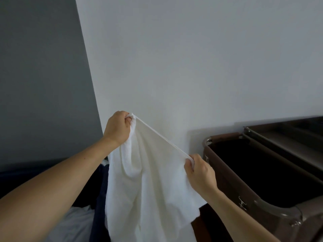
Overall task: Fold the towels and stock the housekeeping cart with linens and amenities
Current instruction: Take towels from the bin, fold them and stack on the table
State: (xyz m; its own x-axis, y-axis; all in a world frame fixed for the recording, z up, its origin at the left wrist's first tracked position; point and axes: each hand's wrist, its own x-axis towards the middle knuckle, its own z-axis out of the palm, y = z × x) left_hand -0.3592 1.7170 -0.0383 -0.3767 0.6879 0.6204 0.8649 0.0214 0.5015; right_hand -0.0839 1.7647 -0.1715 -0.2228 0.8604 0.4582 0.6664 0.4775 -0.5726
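Holding a white towel (pixel 148 180) up before a pale wall (pixel 192 58), both hands closed on its top hem: left hand (pixel 118 127) fisted around one corner at 11 o'clock, right hand (pixel 199 169) pinching the other corner lower, toward 4 o'clock of the left. Hem pulled taut and slanting between them, cloth hanging loose and creased below toward 6 o'clock. Housekeeping cart (pixel 272 203) standing at 3 o'clock, its dark linen bag (pixel 262 172) open-topped, just beside the towel's lower right edge. Dark blue fabric (pixel 100 198) visible behind the towel at 8 o'clock.
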